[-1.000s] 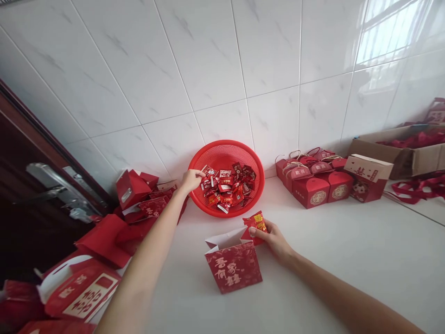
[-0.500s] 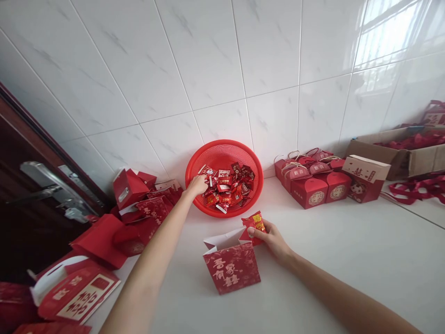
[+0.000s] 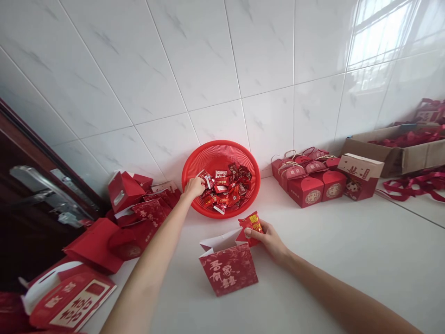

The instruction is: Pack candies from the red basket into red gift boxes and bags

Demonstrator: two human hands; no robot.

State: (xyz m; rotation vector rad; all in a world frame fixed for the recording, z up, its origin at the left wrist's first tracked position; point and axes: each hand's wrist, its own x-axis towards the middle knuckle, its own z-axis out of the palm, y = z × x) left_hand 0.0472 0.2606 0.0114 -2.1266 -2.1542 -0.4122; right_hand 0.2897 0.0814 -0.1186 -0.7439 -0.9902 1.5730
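My left hand (image 3: pixel 195 187) reaches into the left side of a red plastic basket (image 3: pixel 255 171), its fingers closed at a small white-and-red wrapped candy (image 3: pixel 209 181). Several other wrapped candies (image 3: pixel 222 189) lie in a heap there. Between the thumb and fingers of my right hand (image 3: pixel 269 239) is a red candy packet (image 3: pixel 252 226) with gold lettering. It is held at the upper right edge of a red paper gift box (image 3: pixel 229 271). That box stands open at the top, showing its white inside, with pale characters on its front.
Red gift boxes (image 3: pixel 93 243) are piled along the left, near a dark door with a metal handle (image 3: pixel 41 190). Closed red boxes (image 3: pixel 306 191) with cord handles stand right of the basket. Farther right are a cardboard box (image 3: pixel 410 160) and red ribbon (image 3: pixel 413 185). A tiled wall (image 3: pixel 208 60) rises behind.
The view has shifted slightly, so everything sits a little farther left. My left hand has moved little within the basket. My right hand keeps the packet at the box's edge.
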